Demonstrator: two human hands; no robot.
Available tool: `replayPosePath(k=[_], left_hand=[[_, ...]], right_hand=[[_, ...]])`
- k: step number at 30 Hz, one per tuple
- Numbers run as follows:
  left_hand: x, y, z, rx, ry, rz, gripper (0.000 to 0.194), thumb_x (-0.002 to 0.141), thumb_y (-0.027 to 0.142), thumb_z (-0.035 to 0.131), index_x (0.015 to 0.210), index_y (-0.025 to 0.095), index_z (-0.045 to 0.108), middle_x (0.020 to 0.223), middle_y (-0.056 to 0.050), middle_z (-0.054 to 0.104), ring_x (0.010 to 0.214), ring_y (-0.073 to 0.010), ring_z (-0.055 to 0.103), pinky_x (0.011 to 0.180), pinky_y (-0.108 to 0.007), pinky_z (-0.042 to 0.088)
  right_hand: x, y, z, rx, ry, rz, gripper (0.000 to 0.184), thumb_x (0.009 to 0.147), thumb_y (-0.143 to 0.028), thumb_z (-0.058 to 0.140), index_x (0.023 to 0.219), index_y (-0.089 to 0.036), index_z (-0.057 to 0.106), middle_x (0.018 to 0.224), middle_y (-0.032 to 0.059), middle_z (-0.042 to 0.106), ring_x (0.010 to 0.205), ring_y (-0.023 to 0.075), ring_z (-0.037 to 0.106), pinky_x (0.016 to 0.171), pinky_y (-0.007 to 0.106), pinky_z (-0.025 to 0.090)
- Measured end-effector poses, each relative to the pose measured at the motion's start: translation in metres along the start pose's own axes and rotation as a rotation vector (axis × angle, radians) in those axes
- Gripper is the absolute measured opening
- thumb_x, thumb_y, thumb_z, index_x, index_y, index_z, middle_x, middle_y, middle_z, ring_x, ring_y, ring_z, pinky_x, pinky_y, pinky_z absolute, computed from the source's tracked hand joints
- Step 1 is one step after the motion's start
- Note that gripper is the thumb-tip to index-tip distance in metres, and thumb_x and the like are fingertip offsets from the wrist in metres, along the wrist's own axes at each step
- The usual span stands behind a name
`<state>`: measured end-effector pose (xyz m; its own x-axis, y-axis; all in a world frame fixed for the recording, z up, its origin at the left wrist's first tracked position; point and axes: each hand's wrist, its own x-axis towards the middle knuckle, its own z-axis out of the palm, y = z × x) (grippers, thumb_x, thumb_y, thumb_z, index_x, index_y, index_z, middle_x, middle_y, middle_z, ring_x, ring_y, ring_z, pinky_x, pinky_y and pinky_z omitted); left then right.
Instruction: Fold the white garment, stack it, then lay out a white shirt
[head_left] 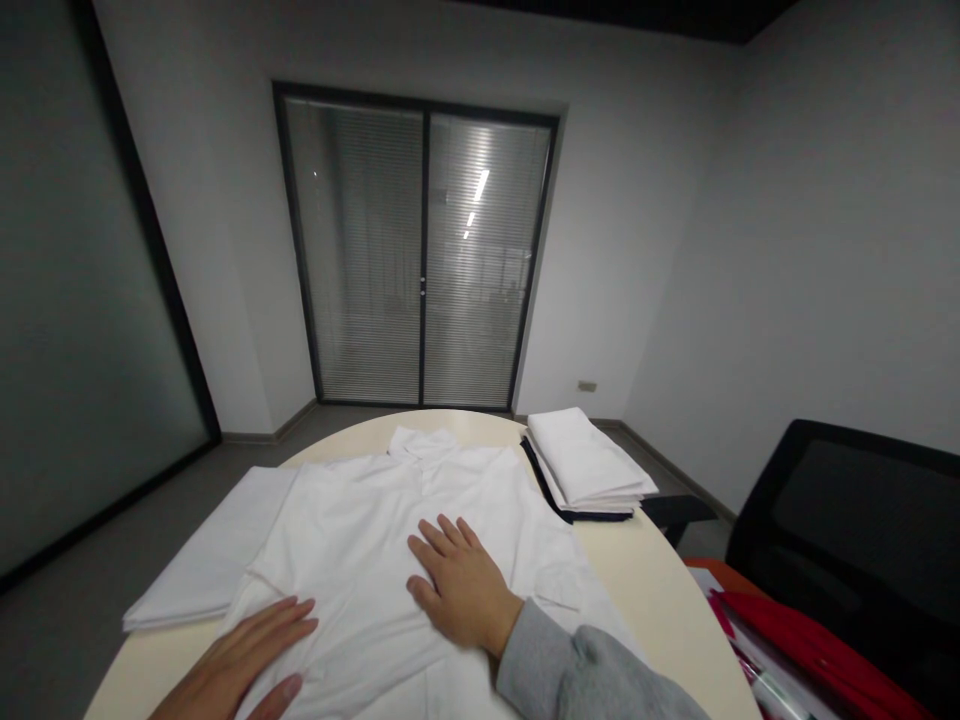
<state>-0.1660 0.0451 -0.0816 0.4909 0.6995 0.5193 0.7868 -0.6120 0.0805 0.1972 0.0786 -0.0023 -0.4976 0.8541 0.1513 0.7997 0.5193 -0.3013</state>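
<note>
A white short-sleeved shirt (360,530) lies spread on the round cream table (637,580), its collar toward the far edge. My right hand (465,585) rests flat on the middle of the shirt, palm down with the fingers stretched out. Near the shirt's lower left side is my left hand (255,655), fingers extended and thumb apart, lying on the fabric. Neither hand grips anything. Wrinkles run across the cloth between the two hands. The bottom of the shirt runs out of the picture.
Folded white cloth (214,545) lies at the table's left edge, partly under the shirt. A stack of folded white garments (581,460) sits on dark cloth at the back right. A black chair (855,530) stands to the right, with red items (802,640) on it.
</note>
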Motion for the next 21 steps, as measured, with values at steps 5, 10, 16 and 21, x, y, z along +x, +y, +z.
replayPosePath(k=[5, 10, 16, 21], left_hand=[[-0.0012, -0.0015, 0.0013, -0.019, -0.006, -0.012, 0.05, 0.091, 0.05, 0.071, 0.14, 0.046, 0.063, 0.145, 0.005, 0.064, 0.128, -0.0254, 0.066, 0.104, -0.039, 0.059], [-0.0022, 0.0006, -0.0007, -0.008, -0.017, -0.028, 0.05, 0.092, 0.049, 0.07, 0.142, 0.046, 0.061, 0.146, 0.005, 0.064, 0.13, -0.0252, 0.065, 0.105, -0.04, 0.058], [-0.0039, -0.0025, 0.0021, -0.014, 0.006, -0.008, 0.05, 0.091, 0.051, 0.07, 0.14, 0.046, 0.063, 0.145, 0.005, 0.065, 0.127, -0.0256, 0.067, 0.103, -0.04, 0.059], [-0.0042, -0.002, 0.0022, 0.01, 0.006, -0.02, 0.048, 0.092, 0.051, 0.069, 0.139, 0.045, 0.064, 0.145, 0.005, 0.065, 0.127, -0.025, 0.067, 0.103, -0.039, 0.059]], right_hand=[[0.0005, 0.0004, 0.0005, -0.013, -0.006, 0.007, 0.057, 0.106, -0.051, 0.041, 0.158, -0.028, 0.042, 0.168, 0.0066, 0.035, 0.157, 0.0308, 0.025, 0.128, 0.056, 0.014], [0.0003, -0.0004, -0.0008, -0.019, -0.013, 0.008, 0.057, 0.106, -0.051, 0.04, 0.158, -0.027, 0.042, 0.169, 0.0067, 0.034, 0.157, 0.0307, 0.024, 0.128, 0.056, 0.014], [0.0004, -0.0003, -0.0006, -0.004, 0.001, 0.008, 0.057, 0.106, -0.051, 0.041, 0.158, -0.027, 0.044, 0.168, 0.0067, 0.037, 0.157, 0.0323, 0.026, 0.128, 0.055, 0.015], [0.0001, -0.0012, -0.0015, -0.014, -0.007, 0.0, 0.057, 0.106, -0.051, 0.041, 0.158, -0.027, 0.043, 0.168, 0.0069, 0.036, 0.157, 0.0316, 0.026, 0.128, 0.057, 0.015]])
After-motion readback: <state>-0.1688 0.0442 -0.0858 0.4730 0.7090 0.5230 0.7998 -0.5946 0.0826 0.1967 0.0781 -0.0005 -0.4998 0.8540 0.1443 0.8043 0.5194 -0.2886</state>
